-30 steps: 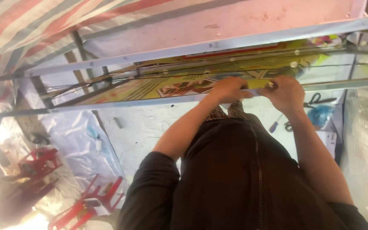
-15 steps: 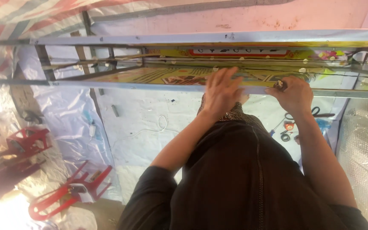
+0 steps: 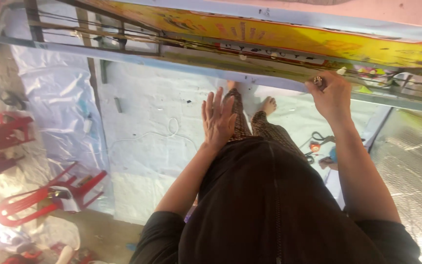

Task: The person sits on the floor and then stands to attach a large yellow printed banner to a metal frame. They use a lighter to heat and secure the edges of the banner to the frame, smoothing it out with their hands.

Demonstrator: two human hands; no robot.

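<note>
My left hand (image 3: 218, 117) is open, fingers spread and held flat in the air just below a long metal frame bar (image 3: 123, 54), touching nothing. My right hand (image 3: 332, 95) is raised to the same frame further right, fingers closed on a small metal tool (image 3: 318, 80) pressed against the bar. Behind the bar stretches a yellow and red printed banner (image 3: 289, 36). My bare feet (image 3: 268, 104) stand on a white sheet (image 3: 147, 112) far below.
Red plastic chairs (image 3: 50, 193) lie tipped at the lower left. Scissors and small tools (image 3: 318, 142) lie on the white sheet by my feet. A thin white cord (image 3: 169, 129) curls on the sheet. Silver foil sheeting (image 3: 406, 171) covers the right side.
My left hand has let go of the frame bar and dropped below it, fingers spread. My right hand stays at the bar. The view has tilted down toward the floor.
</note>
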